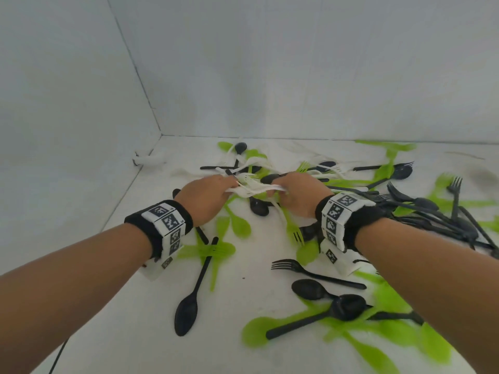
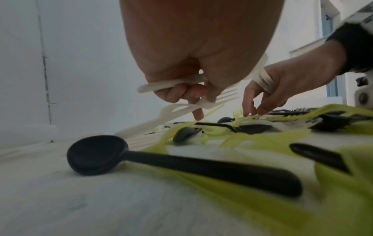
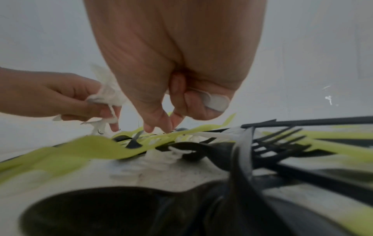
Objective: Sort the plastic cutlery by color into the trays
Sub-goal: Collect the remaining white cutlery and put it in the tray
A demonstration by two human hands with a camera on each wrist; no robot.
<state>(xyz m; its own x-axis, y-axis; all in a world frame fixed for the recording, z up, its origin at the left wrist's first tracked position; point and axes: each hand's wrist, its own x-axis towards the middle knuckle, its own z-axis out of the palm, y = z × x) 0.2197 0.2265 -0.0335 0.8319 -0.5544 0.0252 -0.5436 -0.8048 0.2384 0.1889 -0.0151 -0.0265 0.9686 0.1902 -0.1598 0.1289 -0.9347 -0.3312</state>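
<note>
Two hands meet over scattered black, green and white plastic cutlery on the white table (image 1: 151,306): the left hand (image 1: 204,199) grips several white forks (image 1: 247,184), fingers curled; the right hand (image 1: 298,195) clasps white pieces (image 3: 216,100) while its fingertips (image 3: 149,127) reach into the pile.

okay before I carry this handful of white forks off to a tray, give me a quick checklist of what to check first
1. Left hand grips white forks: ok.
2. Right hand holds white pieces against the palm: ok.
3. Only white in either hand: ok in the wrist views; the head view is partly blocked.
4. Right fingers clear of the pile: not ok, the tips are down among green cutlery and black cutlery.
5. White pieces left on the table: not ok, several remain.
6. Tray in sight: not ok, none in any view.
</note>
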